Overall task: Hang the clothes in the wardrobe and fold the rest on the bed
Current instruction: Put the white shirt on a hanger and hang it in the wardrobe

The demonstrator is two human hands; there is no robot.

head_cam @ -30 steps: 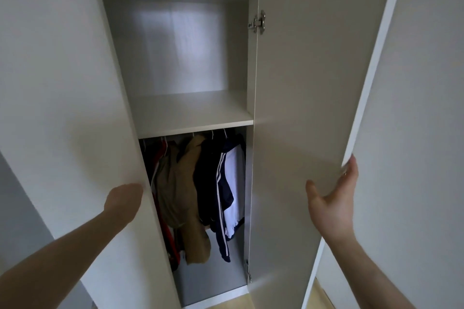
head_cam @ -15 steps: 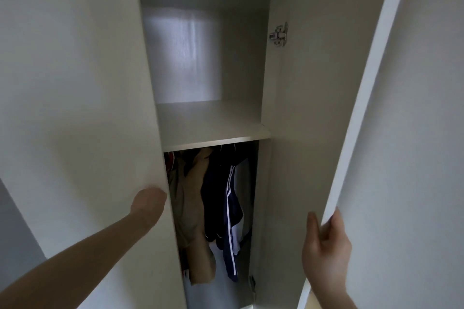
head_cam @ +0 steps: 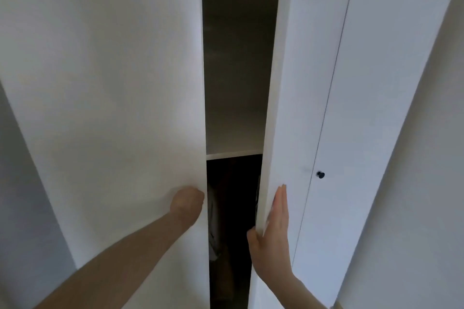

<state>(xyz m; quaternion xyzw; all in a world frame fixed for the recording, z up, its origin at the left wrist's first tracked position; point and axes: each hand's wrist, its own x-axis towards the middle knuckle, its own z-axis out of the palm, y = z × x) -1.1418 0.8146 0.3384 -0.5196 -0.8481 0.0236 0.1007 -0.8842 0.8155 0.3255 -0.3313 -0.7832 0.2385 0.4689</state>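
- Looking from head cam: wardrobe [head_cam: 376,83] doors nearly shut, narrow dark gap between.
- L hand [head_cam: 187,204] on left door [head_cam: 113,83] edge, fingers curled round it.
- R hand [head_cam: 272,238] flat on right door [head_cam: 288,83], fingers straight.
- Clothes [head_cam: 213,228] faintly seen inside, under shelf [head_cam: 233,152].

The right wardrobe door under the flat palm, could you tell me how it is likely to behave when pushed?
The right wardrobe door looks like a tall, flat, rigid panel, so it should probably swing as one piece without flexing. Its face seems smooth, so the right hand, lying flat near the free edge, might slide a little. The remaining gap is narrow, so a light push likely suffices.
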